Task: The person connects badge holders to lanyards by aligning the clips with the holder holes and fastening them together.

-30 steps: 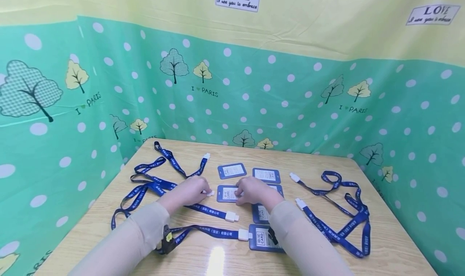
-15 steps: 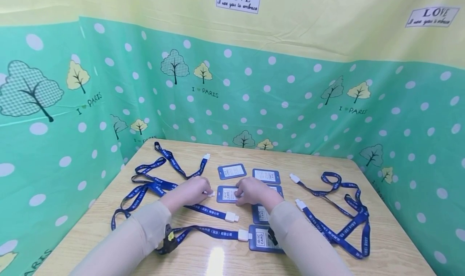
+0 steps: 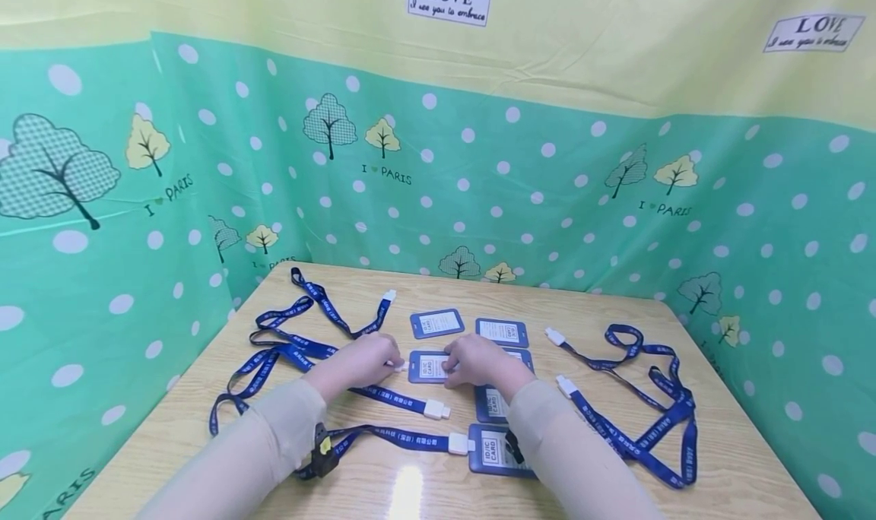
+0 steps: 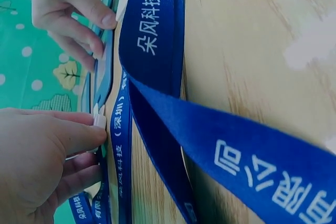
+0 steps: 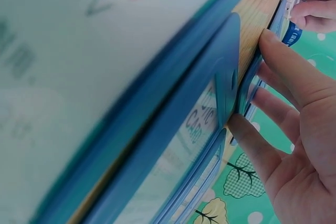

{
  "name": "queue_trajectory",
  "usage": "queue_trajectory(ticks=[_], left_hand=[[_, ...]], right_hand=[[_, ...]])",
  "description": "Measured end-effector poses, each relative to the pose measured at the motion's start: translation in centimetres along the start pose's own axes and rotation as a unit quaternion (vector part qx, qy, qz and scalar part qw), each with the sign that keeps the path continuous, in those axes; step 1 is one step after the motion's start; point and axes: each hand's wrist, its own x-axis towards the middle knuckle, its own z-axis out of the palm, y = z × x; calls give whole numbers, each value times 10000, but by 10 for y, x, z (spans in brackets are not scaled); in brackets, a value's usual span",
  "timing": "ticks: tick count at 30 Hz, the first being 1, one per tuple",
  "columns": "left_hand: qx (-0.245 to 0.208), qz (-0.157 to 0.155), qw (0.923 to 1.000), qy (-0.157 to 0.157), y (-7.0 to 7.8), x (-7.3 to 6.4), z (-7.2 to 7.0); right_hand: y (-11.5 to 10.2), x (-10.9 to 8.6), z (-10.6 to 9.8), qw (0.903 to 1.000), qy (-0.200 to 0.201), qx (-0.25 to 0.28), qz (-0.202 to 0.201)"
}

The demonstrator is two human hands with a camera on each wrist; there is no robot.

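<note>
My left hand [image 3: 361, 362] pinches the white plastic clip [image 4: 100, 119] of a blue lanyard between thumb and fingers. The clip points at the slotted end of a blue ID card holder [image 3: 423, 366]; whether the two touch is hard to tell. My right hand [image 3: 482, 362] grips that holder by its long edges from above, covering its right part. In the right wrist view, the right thumb and fingers lie around the holder's edge, and the left fingertips with the clip show at the upper right. Nearer me, another card holder [image 3: 484, 459] is joined to a lanyard clip [image 3: 460, 443].
More card holders lie around: one at the back [image 3: 438, 323], one at back right [image 3: 502, 332], others partly under my right arm. Several blue lanyards [image 3: 304, 349] lie at left, and more lanyards [image 3: 660, 421] at right. A patterned curtain [image 3: 424, 201] surrounds the wooden table [image 3: 356, 497].
The left hand has shifted slightly right, bringing the white clip closer to the holder's slotted end. The right hand and the holder have barely moved.
</note>
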Motion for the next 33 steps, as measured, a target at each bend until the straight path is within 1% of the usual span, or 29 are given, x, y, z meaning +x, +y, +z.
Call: queue_trajectory(ticks=[6, 10, 13, 19, 23, 29, 33], left_hand=[[-13, 31, 10000, -21, 3, 1, -1], [-82, -81, 9999, -59, 5, 0, -1], [-92, -100, 9999, -76, 6, 1, 0], [82, 86, 9999, -7, 5, 4, 3], [251, 177, 9995, -6, 3, 3, 4], [375, 413, 9984, 18, 2, 4, 4], [365, 414, 9985, -26, 2, 5, 2]], right_hand=[[0, 1, 0, 10000, -30, -25, -31], [1, 1, 0, 10000, -36, 40, -43], [1, 1, -1, 9999, -46, 108, -22], [1, 0, -3, 9998, -82, 163, 70], [1, 0, -3, 9997, -95, 229, 28], [0, -1, -4, 9995, -95, 310, 62], [1, 0, -4, 9994, -98, 317, 65]])
